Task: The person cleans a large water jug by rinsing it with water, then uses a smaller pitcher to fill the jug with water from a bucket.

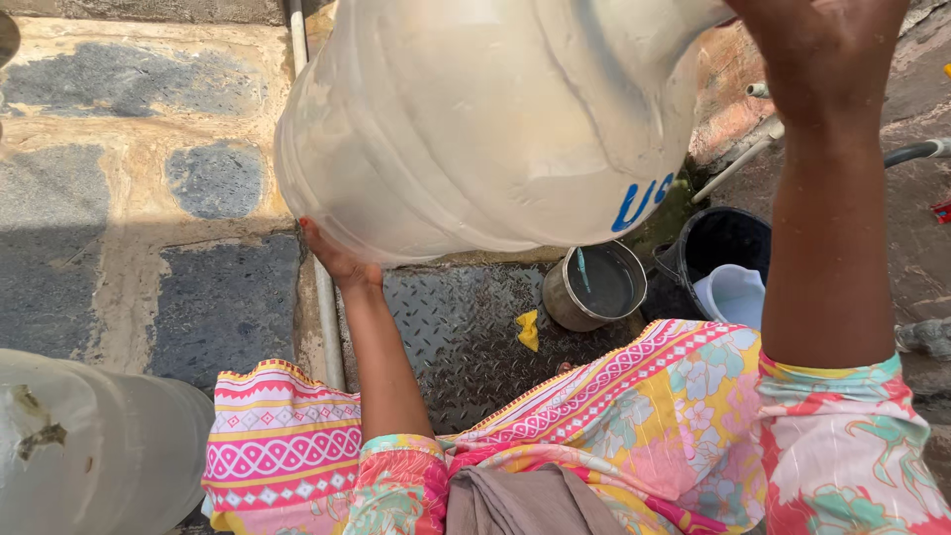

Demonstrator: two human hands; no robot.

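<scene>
Both hands grasp the big translucent water jug (485, 119) in the air above the metal pot (595, 285) — left hand (337, 260) supporting its bottom, right hand (822, 50) gripping its top — so its weight stays balanced.

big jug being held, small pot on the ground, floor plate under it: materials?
Jug: looks like translucent plastic, cloudy whitish, moulded ribs around the body. Pot: apparently metal, dull grey and stained, thin rim, dark liquid inside. Floor plate: likely steel, dark with a raised tread pattern, wet-looking sheen. Left hand supports the jug below; right hand grips its top.
</scene>
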